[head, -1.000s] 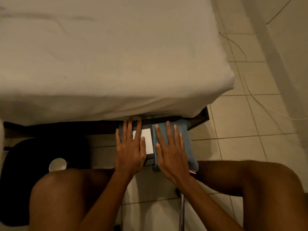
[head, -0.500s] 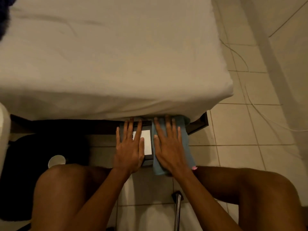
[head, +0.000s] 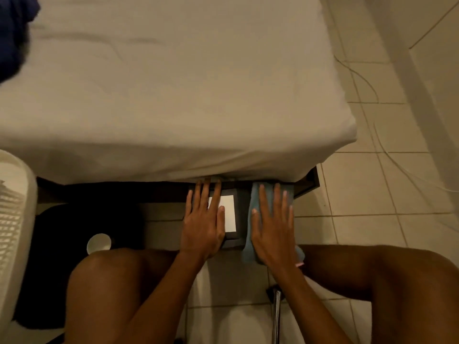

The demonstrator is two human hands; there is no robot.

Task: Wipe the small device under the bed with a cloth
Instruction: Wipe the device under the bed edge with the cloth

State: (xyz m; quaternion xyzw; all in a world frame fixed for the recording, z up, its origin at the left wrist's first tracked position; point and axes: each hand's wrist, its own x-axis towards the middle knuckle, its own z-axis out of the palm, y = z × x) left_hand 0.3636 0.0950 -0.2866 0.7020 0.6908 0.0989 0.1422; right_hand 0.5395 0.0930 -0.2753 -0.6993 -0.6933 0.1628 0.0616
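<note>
A small dark box-shaped device [head: 239, 214] with a white rectangle on top sits on the tiled floor, half under the bed's edge. My left hand [head: 203, 224] lies flat on its left part, fingers straight. My right hand [head: 272, 227] presses flat on a blue cloth [head: 250, 244] draped over the device's right side. The cloth's far end reaches under the bed [head: 173, 95], whose white sheet hides the back of the device.
A white slatted basket [head: 12, 219] stands at the left. A black mat [head: 74, 232] with a white round lid [head: 98, 243] lies by my left knee. A metal pole [head: 276, 316] stands between my knees. White cables [head: 387, 155] trail over the tiles on the right.
My right hand has slid the cloth from the device's top to its right side, showing more of the dark top. My left hand has stayed flat on the device.
</note>
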